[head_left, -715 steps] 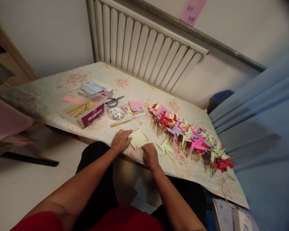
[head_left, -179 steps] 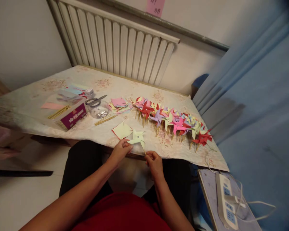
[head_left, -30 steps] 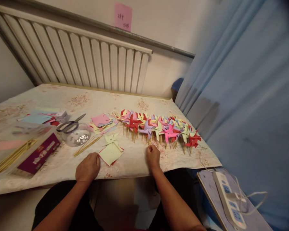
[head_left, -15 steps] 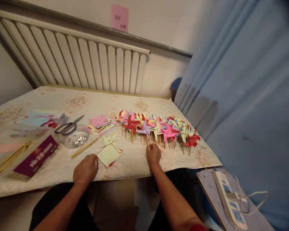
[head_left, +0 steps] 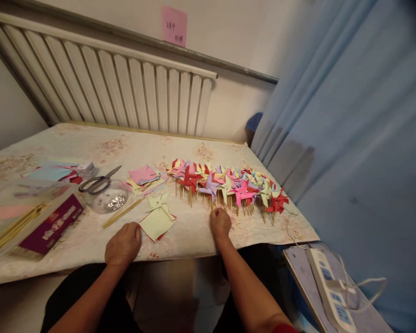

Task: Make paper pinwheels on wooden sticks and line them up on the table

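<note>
My left hand (head_left: 123,243) rests near the table's front edge with its fingers curled under, beside a pale yellow paper square (head_left: 156,223) lying over a red one. A pale yellow pinwheel (head_left: 159,202) lies just behind that square. My right hand (head_left: 220,223) is on the cloth with fingers bent, its tips touching the stick ends of a row of coloured paper pinwheels (head_left: 229,185). Whether the right fingers hold a stick is hidden.
A pile of cut paper squares (head_left: 143,178), loose sticks (head_left: 121,213), a clear bowl of pins (head_left: 106,199) with scissors (head_left: 97,181) on it and a box of sticks (head_left: 38,222) lie left. A radiator (head_left: 125,92) stands behind; a blue curtain (head_left: 350,138) and power strip (head_left: 327,291) are right.
My right hand has crept a little forward to the pinwheel sticks. The left hand has barely moved. Earlier, I held the yellow pinwheel in both hands; it now lies on the table.
</note>
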The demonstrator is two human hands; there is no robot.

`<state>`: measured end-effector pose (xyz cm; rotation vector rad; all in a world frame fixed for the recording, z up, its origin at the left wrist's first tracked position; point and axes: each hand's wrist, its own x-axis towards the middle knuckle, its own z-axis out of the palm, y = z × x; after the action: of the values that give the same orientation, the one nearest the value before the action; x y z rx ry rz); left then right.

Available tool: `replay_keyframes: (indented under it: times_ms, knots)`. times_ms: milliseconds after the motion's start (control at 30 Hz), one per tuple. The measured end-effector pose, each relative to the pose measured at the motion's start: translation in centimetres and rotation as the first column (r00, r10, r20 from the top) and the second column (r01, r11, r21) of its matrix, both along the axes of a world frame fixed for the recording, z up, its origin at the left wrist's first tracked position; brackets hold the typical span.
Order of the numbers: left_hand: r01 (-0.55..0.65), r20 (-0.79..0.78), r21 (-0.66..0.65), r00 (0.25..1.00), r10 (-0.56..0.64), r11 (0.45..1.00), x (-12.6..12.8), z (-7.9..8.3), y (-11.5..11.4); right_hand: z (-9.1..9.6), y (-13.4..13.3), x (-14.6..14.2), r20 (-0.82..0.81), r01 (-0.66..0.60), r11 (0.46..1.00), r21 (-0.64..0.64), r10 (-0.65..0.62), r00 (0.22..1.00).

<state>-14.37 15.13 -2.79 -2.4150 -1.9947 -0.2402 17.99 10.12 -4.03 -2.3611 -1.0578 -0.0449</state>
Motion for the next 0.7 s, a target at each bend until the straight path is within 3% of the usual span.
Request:
replay_keyframes:
  times_ms: [200,433,700]
  knots:
    - [0.009,-0.017,0.05,1.0,-0.008,0.999,0.0,-0.2,0.0,-0.1,-0.6,0.5,-0.015,-0.083,0.996,0.036,0.084,0.996]
    - [-0.013,-0.006,-0.005,1.0,0.013,1.0,0.1,0.1,-0.1,0.2,-1.6,0.8,-0.068,-0.14,0.988,0.068,0.144,0.987]
    - [-0.006,-0.013,0.008,1.0,0.007,1.0,0.1,0.2,-0.1,0.7,-3.7,0.7,-0.156,-0.208,0.978,0.031,0.21,0.965]
